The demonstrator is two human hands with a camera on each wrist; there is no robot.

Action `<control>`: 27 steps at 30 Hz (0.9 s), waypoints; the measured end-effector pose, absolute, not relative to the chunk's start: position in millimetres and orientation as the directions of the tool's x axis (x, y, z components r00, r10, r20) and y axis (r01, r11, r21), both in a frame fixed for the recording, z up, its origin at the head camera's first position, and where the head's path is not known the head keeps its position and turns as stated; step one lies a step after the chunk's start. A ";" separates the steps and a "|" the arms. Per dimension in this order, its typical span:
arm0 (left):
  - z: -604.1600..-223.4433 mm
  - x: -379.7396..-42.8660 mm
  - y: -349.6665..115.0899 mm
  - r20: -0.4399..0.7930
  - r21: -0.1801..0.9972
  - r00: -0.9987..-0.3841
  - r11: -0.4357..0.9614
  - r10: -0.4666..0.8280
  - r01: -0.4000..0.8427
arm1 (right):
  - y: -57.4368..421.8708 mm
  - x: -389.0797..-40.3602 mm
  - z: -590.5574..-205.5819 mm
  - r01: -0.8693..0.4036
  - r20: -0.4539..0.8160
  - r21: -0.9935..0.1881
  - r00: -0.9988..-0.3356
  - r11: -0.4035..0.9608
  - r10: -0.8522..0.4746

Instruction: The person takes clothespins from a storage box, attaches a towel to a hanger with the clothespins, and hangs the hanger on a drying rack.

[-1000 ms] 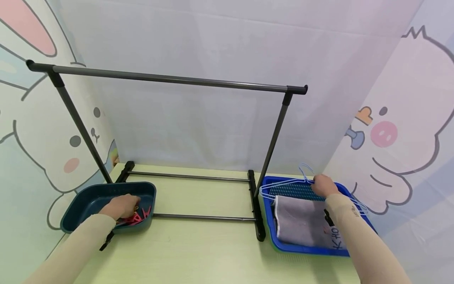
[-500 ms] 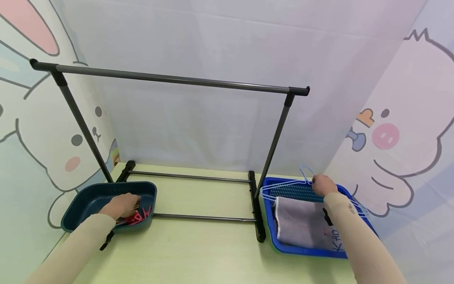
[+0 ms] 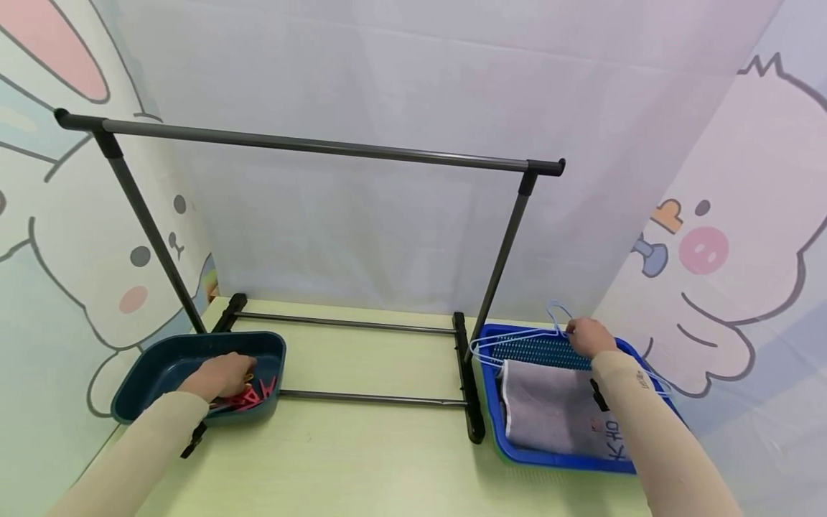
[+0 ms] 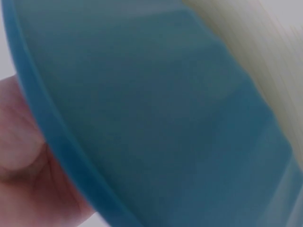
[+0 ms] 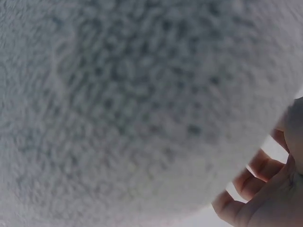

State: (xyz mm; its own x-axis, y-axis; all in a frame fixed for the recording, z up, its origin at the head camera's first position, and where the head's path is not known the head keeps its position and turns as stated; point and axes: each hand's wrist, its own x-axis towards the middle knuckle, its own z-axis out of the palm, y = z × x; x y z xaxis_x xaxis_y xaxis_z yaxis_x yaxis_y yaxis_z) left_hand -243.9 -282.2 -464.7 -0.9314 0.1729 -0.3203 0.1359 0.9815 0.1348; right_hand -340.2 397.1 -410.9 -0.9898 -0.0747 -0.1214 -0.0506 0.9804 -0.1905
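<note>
In the head view my left hand (image 3: 222, 375) reaches down into a dark teal basin (image 3: 279, 346), over pink-red clothespins (image 3: 247, 397) at its near right side. Its fingertips are hidden, and I cannot tell whether they pinch a clothespin. The left wrist view is mostly filled by the basin's outer wall (image 4: 156, 118). On the other side, my right hand (image 3: 591, 337) grips a light blue clothes hanger (image 3: 517, 334) just right of its hook. This hanger lies over a blue basket (image 3: 494, 402) and a folded grey towel (image 3: 549, 406) inside it. Towel fabric (image 5: 118, 118) blurs across the right wrist view.
A dark metal clothes rack (image 3: 316, 146) stands between basin and basket, its base bars (image 3: 375, 396) on the pale yellow-green table (image 3: 349, 459). A white curtain (image 3: 362, 237) hangs behind. Cartoon-printed sheets (image 3: 762, 172) flank both sides.
The hanger's left end has shifted slightly left in the right hand's grip. The left hand stays in the basin, nearly still. The head view has shifted slightly.
</note>
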 end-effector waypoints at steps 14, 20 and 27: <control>-463.6 -244.7 -286.2 -0.287 0.154 -0.938 0.976 0.195 0.156 | 396.9 -338.7 -408.2 -0.100 -0.069 -0.262 -0.990 0.960 -0.121; -465.6 -244.9 -289.5 -0.250 0.171 -0.943 0.969 0.218 0.179 | 398.2 -336.0 -405.0 -0.105 -0.093 -0.287 -0.986 0.952 -0.136; -467.7 -243.3 -291.6 -0.219 0.186 -0.949 0.964 0.228 0.189 | 400.2 -335.9 -404.1 -0.084 -0.112 -0.305 -0.986 0.949 -0.123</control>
